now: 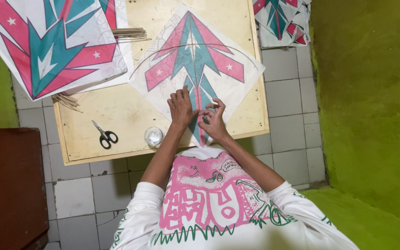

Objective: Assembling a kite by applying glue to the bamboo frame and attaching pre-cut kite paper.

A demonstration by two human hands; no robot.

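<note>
Kite (pixel 195 60): white paper diamond, teal and pink arrow print, flat on my counter (pixel 116 115) at 12 o'clock from my chest.
Left hand (pixel 180 109): fingers pressed flat on the kite's lower tip, nothing clenched.
Right hand (pixel 214 121): just at 3 o'clock of my left, fingertips pinching the kite's centre spine.
Scissors (pixel 105 135): 9 o'clock of my hands, lying apart.
Small round jar (pixel 153 136): between scissors and left wrist.
Kite stack (pixel 47 46): 10 o'clock, over thin sticks (pixel 128 33).

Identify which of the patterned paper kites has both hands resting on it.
The diamond kite lying flat at the board's middle, under the left hand and right hand. The kite stack at upper left and the pile at upper right lie untouched.
</note>
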